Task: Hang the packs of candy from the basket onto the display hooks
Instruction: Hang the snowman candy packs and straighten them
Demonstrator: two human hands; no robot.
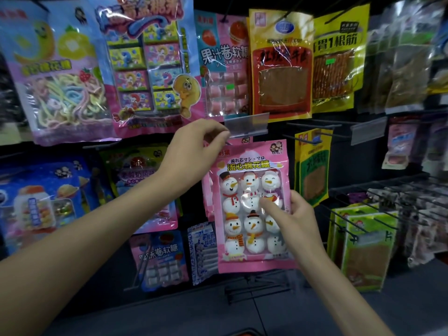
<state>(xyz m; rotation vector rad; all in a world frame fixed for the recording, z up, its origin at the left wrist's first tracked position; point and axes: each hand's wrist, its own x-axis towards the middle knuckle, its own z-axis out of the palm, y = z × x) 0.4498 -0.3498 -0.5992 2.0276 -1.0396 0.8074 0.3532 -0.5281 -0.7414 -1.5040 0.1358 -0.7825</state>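
A pink pack of snowman marshmallow candy [249,190] is held upright in front of the display wall, its top just under a clear price-tag holder [247,124] on a hook. My right hand [293,219] grips the pack's right edge, thumb across the front. My left hand [196,151] pinches the pack's top left corner by the hook's tip. More pink packs show just behind it. The basket is out of view.
Hanging packs fill the wall: a pink candy card [148,66] and a noodle-candy bag [58,81] upper left, orange and yellow snack packs [281,66] upper right, green packs [363,248] lower right. Bare black hooks [312,139] jut out right of the held pack.
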